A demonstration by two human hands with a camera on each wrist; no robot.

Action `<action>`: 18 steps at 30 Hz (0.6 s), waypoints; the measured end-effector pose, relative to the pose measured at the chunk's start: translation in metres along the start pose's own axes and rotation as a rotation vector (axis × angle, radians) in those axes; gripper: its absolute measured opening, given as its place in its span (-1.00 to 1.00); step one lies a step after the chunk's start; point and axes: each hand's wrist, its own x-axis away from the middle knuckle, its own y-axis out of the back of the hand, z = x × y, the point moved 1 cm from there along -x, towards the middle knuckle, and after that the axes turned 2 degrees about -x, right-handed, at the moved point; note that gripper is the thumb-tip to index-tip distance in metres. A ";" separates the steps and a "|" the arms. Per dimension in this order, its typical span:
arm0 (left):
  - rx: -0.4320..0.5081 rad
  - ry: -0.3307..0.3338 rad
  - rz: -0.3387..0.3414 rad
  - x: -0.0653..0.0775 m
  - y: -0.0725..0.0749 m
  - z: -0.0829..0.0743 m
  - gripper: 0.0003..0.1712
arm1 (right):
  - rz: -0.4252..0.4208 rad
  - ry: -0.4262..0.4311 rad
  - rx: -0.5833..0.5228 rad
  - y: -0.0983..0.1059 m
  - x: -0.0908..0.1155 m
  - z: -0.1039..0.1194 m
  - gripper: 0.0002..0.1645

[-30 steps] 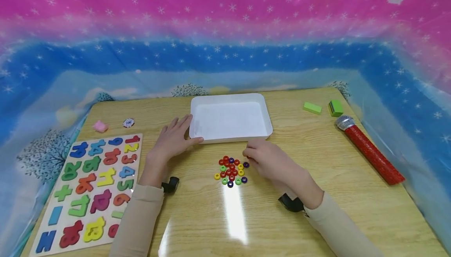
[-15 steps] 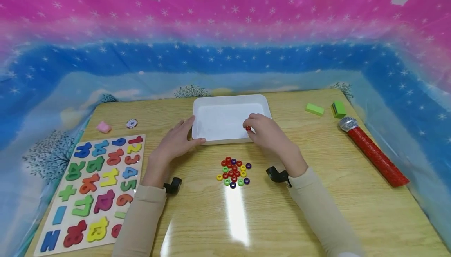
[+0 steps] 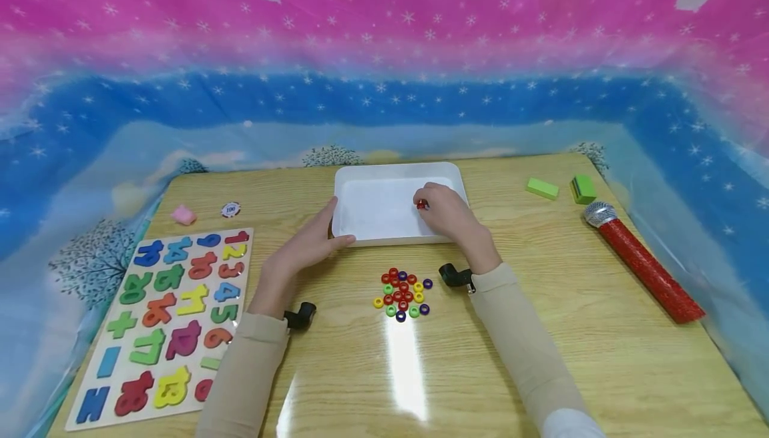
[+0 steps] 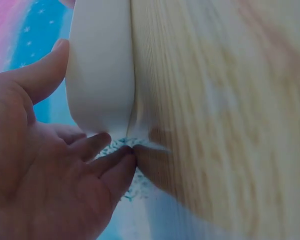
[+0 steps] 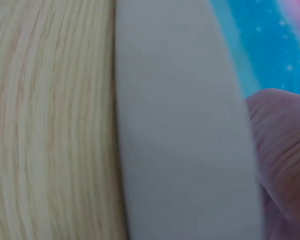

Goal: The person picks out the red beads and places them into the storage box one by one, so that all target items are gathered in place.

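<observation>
A white rectangular tray point(image 3: 375, 201) stands at the back middle of the table. My right hand point(image 3: 449, 212) reaches over its right half and pinches a red ring-shaped bead point(image 3: 422, 204). In the right wrist view the tray's outer wall point(image 5: 185, 125) hides most of that hand, and the bead is out of sight. Spread against the tray's left front corner is my left hand point(image 3: 308, 241), thumb at the front rim and fingers along the left side. Several red, yellow, green and dark purple beads point(image 3: 404, 287) lie in a loose cluster in front of the tray.
On the left lies a number puzzle board point(image 3: 123, 321), with a pink piece point(image 3: 183, 215) and a poker chip point(image 3: 231, 209) behind it. A light green block point(image 3: 543, 188), a green stack point(image 3: 583, 189) and a red microphone point(image 3: 649, 268) are on the right.
My right hand has gone from beside the bead cluster forward and up over the tray, carrying the red bead. My left hand has stayed at the tray's corner.
</observation>
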 end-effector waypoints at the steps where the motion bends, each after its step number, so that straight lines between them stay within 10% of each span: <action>1: 0.015 -0.002 -0.001 0.000 0.000 0.000 0.08 | 0.003 -0.006 -0.006 -0.002 -0.002 -0.002 -0.77; 18: 0.131 -0.051 -0.018 -0.005 -0.003 -0.001 0.07 | 0.012 -0.035 0.006 -0.003 -0.003 -0.011 -0.79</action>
